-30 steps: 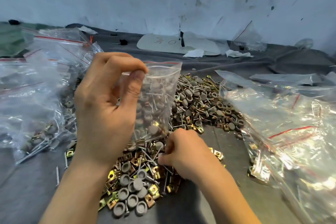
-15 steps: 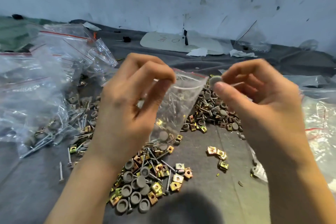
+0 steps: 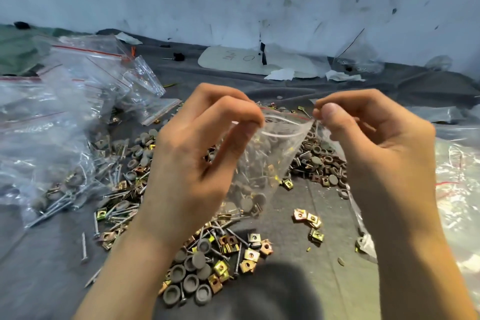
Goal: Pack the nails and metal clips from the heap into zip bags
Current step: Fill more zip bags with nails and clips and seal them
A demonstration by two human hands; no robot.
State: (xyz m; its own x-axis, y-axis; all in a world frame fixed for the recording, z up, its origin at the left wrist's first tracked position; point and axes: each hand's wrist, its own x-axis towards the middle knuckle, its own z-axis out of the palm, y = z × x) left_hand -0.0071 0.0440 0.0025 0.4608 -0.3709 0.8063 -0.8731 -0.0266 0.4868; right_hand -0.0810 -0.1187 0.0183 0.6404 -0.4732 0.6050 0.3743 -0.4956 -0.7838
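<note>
Head view: both hands' fingers pinch zip bag top corners; heap below.

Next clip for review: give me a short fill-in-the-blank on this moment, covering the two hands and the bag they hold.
1. The left hand and the right hand each pinch a top corner of one clear ____.
2. The line along the mouth of the zip bag is coloured ____.
3. Through its plastic, nails and round grey ____ can be seen inside.
4. The loose heap of parts lies ____ the held bag, on the grey surface.

Missing words: zip bag; red; caps; below
</note>
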